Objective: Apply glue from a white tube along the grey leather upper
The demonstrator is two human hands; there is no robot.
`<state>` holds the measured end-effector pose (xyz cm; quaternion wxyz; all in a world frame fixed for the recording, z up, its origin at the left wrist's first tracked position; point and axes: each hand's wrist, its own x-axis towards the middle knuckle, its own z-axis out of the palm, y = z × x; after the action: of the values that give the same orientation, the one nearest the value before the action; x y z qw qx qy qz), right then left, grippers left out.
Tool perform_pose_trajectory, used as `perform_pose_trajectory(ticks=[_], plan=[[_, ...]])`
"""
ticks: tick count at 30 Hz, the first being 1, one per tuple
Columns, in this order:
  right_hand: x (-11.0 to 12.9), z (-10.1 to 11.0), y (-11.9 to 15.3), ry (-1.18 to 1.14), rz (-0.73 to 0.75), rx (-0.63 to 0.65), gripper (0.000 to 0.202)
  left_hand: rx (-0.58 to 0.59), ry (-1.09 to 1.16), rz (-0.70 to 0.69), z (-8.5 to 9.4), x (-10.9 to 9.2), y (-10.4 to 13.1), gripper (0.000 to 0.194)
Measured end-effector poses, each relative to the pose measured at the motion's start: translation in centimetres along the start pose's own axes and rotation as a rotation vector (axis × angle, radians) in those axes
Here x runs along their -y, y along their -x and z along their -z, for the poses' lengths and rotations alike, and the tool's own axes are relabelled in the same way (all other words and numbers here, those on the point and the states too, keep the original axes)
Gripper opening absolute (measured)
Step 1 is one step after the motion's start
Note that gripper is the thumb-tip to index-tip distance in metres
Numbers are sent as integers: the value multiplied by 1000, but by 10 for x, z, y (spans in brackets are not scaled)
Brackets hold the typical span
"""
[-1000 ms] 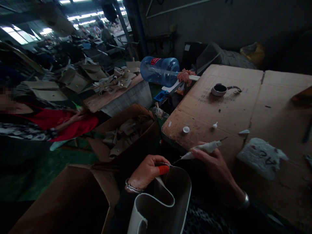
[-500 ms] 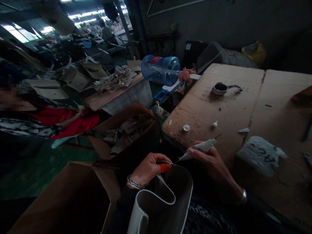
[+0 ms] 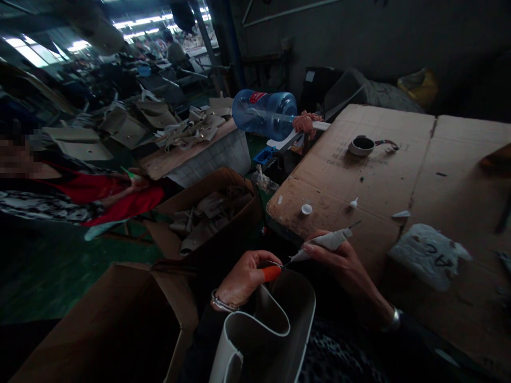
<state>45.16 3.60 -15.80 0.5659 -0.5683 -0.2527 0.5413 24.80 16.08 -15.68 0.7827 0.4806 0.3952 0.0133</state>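
Grey folded piece (image 3: 275, 324) — rim pinched in left hand (image 3: 243, 279), right hand (image 3: 343, 260) clamped on glue tube (image 3: 325, 242).

**Where things sit around you**

Your left hand (image 3: 241, 279) pinches the rim of the curved grey leather piece (image 3: 271, 330) in your lap; your right hand (image 3: 345, 263), just right, holds the pale glue tube (image 3: 325, 242) over the cardboard-covered table's (image 3: 399, 175) near edge. An open cardboard box (image 3: 120, 324) stands left.

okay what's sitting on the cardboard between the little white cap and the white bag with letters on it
In the head view, between the white cap and the lettered bag lie a small white nozzle tip and a pale scrap on the cardboard.
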Motion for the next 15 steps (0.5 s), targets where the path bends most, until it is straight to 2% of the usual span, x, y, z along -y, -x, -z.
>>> perform_pose_trajectory(ticks=[3, 7, 9, 12, 15], plan=[[-2, 2, 2, 77, 81, 18, 25, -26, 29, -9, 2, 1, 2, 30], [-2, 14, 6, 300, 381, 188, 17, -22, 13, -5, 2, -2, 9, 31], [0, 20, 8, 345, 473, 244, 18, 11, -32, -8, 0, -5, 12, 28], [4, 28, 12, 341, 427, 213, 18, 40, -97, -24, -4, -9, 17, 23], [5, 31, 13, 320, 374, 55, 22, 25, -74, -44, -4, -6, 20, 21]])
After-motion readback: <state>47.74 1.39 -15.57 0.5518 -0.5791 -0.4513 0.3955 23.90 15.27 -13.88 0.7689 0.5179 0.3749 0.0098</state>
